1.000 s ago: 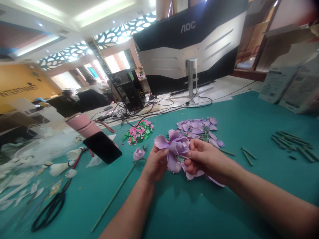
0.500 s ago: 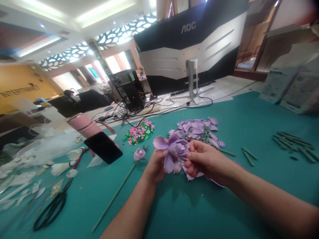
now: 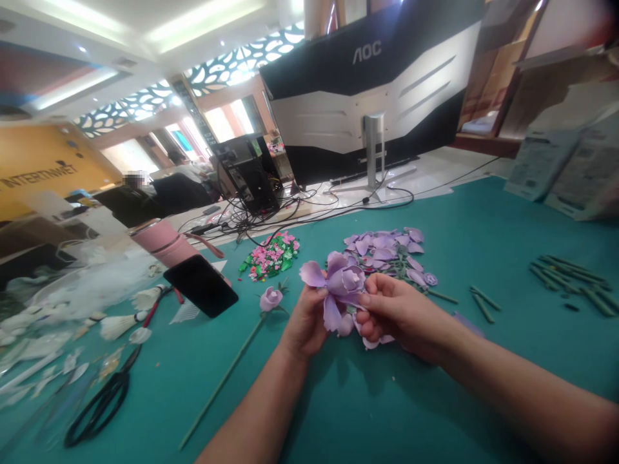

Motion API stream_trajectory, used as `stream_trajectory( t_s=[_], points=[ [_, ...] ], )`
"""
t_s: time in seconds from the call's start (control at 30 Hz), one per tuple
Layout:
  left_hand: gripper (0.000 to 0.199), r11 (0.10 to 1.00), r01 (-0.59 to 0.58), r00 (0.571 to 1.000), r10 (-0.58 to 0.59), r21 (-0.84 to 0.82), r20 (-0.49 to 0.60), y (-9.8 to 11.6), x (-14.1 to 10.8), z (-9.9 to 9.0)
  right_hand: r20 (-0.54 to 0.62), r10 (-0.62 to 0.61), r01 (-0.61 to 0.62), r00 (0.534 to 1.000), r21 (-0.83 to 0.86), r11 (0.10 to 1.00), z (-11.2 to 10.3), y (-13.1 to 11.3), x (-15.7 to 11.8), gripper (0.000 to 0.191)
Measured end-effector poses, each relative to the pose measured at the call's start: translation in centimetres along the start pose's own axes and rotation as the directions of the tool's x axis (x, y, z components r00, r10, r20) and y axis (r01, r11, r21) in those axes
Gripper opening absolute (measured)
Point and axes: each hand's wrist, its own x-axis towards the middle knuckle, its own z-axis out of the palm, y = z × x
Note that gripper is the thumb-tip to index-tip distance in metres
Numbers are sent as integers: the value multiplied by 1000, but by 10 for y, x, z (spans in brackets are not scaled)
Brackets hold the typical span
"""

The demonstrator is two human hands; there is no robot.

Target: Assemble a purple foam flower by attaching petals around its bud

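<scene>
A lilac artificial rose (image 3: 344,283) is held up between my two hands, its outer petals spread and its inner ones cupped together. My left hand (image 3: 305,322) is closed around its underside, with most fingers hidden behind the petals. On the right edge of the bloom, my right hand (image 3: 391,309) pinches a petal between thumb and fingers. Loose lilac petals and green sepals (image 3: 384,248) lie in a pile behind my hands, and more petals show beneath them. Left of my left hand, a lilac rosebud (image 3: 271,299) on a long green stem (image 3: 225,380) rests on the mat.
Green stem pieces (image 3: 570,280) lie at the right. Pink and green small parts (image 3: 271,256) are heaped behind the rosebud. At left are a phone (image 3: 200,285), a pink bottle (image 3: 162,241), black scissors (image 3: 99,406) and shuttlecocks (image 3: 116,327). A monitor (image 3: 372,96) stands at the back.
An upper outer petal of the rose has folded inward against the bloom. Both hands keep their grip, and the bloom has turned slightly.
</scene>
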Motion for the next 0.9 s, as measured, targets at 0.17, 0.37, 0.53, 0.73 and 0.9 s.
stream_trajectory(
  t_s=[0.17, 0.37, 0.53, 0.73, 0.9],
  points=[
    [45, 1000, -25, 1000, 25, -8, -3, -2, 0, 3, -14, -10, 10, 1000, 7, 1000, 0, 1, 0, 49],
    [50, 1000, -27, 1000, 28, 13, -12, -4, 0, 2, -19, -4, 4, 1000, -1, 1000, 0, 2, 0, 48],
    [50, 999, -23, 1000, 23, 24, -3, -4, 1, 0, -14, -18, 18, 1000, 4, 1000, -1, 1, 1, 48],
    [51, 1000, -22, 1000, 21, 17, 20, -4, 0, 1, -15, -19, 19, 1000, 2, 1000, -1, 2, 2, 50],
    [55, 1000, -13, 1000, 13, 12, 4, -4, -1, 2, -15, -23, 23, 1000, -3, 1000, -2, 3, 2, 49]
  ],
)
